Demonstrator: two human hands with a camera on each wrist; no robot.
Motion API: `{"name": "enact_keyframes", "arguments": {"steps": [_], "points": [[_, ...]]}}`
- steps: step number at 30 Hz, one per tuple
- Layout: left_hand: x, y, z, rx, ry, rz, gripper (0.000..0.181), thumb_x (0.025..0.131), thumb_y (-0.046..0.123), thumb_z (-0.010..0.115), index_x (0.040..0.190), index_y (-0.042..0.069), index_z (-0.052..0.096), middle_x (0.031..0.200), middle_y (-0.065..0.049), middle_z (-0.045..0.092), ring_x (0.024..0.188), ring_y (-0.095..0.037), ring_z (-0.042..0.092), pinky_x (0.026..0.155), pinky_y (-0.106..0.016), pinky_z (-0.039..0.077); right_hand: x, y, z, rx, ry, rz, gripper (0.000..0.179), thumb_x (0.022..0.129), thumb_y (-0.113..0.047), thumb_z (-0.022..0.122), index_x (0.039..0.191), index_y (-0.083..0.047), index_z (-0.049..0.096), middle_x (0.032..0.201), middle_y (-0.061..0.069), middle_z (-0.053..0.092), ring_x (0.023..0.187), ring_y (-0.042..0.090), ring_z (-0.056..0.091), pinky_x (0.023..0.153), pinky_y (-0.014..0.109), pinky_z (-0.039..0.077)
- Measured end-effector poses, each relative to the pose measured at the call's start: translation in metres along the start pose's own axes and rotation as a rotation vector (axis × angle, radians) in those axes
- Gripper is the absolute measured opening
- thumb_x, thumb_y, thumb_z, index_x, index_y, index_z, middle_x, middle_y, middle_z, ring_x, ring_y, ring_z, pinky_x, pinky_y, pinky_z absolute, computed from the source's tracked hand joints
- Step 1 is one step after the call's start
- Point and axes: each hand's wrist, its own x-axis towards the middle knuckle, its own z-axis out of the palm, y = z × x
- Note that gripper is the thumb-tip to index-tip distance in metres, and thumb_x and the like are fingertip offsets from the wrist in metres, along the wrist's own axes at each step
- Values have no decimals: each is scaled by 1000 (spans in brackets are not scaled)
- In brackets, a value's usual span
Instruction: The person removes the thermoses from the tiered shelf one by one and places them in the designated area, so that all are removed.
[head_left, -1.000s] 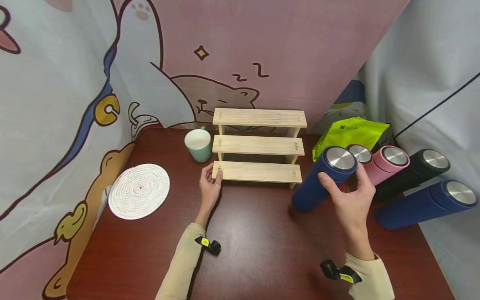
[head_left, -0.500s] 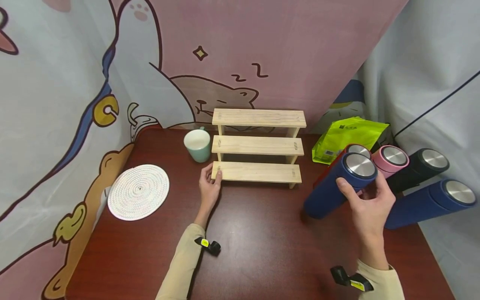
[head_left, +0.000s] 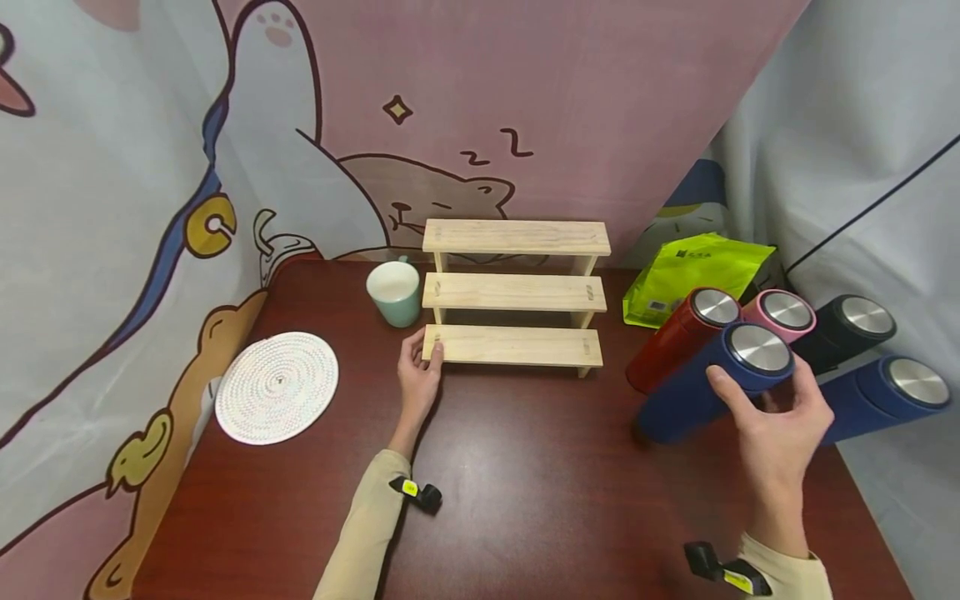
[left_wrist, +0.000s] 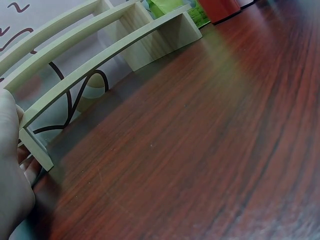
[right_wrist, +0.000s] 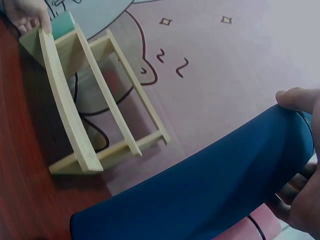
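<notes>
My left hand [head_left: 418,379] holds the left end of the lowest step of a three-tier wooden rack [head_left: 513,345], thumb on top and fingers at the side. The rack's open underside shows in the left wrist view. My right hand [head_left: 780,433] grips a dark blue thermos bottle [head_left: 686,396] near its steel-topped lid. In the right wrist view, the blue body [right_wrist: 190,185] lies aslant across the frame, thumb on one side and fingers on the other. Whether its base touches the table cannot be told. Just behind it stands a red thermos bottle [head_left: 671,342].
Right of the held bottle are a pink thermos [head_left: 783,312], a black one [head_left: 840,333] and a second blue one [head_left: 885,400]. A lime-green bag [head_left: 690,275] stands behind them. Left of the rack are a mint mug [head_left: 396,296] and a round white woven mat [head_left: 277,387].
My right hand has carried the blue thermos bottle to the right and slightly nearer to me, uncovering the red one. My left hand keeps its hold on the rack.
</notes>
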Motion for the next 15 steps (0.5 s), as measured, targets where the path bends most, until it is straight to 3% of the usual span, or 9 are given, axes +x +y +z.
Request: {"name": "enact_keyframes", "arguments": {"steps": [10,15], "points": [[1,0,0,-2,-2,-7,43,96,0,65,136,-12,52,125,-32,61,105,-26,60,83,-29,50,4,15,-17,-90,85,127,58,78,-5,85,132,-16,67,116,-11,70,103,6,64,89,13,49],[0,1,0,-7,-7,-9,44,96,-1,64,137,-12,51,126,-34,60,105,-25,59,84,-30,50,5,22,-24,-85,113,161,59,78,-4,85,133,-15,67,114,-11,69,101,5,64,85,9,49]]}}
